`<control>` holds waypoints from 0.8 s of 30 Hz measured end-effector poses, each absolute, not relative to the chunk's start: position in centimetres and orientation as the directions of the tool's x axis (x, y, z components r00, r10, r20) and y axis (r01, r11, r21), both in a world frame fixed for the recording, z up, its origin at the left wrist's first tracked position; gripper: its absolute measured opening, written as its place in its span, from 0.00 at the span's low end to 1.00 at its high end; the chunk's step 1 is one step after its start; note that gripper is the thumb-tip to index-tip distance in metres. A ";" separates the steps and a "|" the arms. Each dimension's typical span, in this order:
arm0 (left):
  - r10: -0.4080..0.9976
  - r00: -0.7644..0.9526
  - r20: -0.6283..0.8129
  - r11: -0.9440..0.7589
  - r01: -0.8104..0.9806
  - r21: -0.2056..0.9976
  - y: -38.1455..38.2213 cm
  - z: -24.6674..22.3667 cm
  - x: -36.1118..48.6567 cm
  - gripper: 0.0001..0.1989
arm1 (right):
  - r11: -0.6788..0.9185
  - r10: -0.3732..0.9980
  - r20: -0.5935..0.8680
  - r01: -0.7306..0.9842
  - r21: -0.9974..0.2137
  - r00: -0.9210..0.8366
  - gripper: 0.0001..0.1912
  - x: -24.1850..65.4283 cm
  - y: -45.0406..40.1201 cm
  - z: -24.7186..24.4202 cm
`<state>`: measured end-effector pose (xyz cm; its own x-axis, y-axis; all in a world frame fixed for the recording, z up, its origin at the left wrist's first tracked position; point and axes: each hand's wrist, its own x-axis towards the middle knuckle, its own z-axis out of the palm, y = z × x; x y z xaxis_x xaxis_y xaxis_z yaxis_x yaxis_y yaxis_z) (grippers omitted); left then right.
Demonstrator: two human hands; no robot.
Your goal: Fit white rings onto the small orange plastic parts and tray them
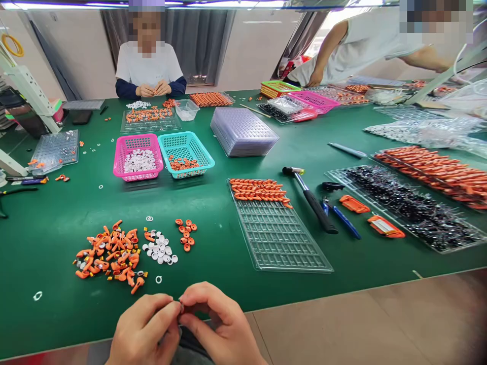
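Observation:
At the table's near edge, my left hand [146,329] and my right hand [222,324] meet fingertip to fingertip. Both are closed in a pinch on something small, mostly hidden between the fingers; its kind cannot be made out. Just beyond them lies a loose pile of orange earbud-like parts [114,253] with yellowish ends. Beside that pile are a heap of small white round pieces [160,248] and several orange round caps [186,234]. To the right, a clear plastic tray [281,238] has rows of orange stemmed parts [261,190] in its far end.
Pink [137,175] and turquoise [187,172] baskets stand mid-table, near stacked clear trays [243,129]. A hammer [312,200], blue-handled pliers [346,221] and a tray of black parts [411,208] lie right. Two people work beyond, one seated opposite [148,71].

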<state>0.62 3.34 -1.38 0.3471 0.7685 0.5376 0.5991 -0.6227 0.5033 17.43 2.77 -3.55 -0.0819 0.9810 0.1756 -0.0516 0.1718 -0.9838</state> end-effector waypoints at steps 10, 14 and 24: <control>0.944 0.189 0.270 -0.328 0.447 0.832 3.2 -0.8 0.7 0.06 | 0.362 0.931 0.359 0.047 -0.931 -0.062 0.14 17.6 3.2 -3.3; 0.959 0.211 0.189 -0.260 0.389 0.884 3.4 -0.5 0.4 0.05 | 0.363 0.931 0.359 0.073 -0.929 -0.067 0.14 17.7 3.2 -3.2; 0.948 0.206 -0.242 0.251 -0.021 0.968 3.2 -1.4 0.1 0.05 | 0.359 0.932 0.359 -0.003 -0.933 -0.050 0.17 17.7 2.9 -3.2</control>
<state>0.08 3.24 -1.36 0.2060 0.9482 -0.2417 -0.0213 0.2513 0.9677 17.72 2.95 -3.16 -0.0496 0.9322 0.3585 -0.0028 0.3588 -0.9334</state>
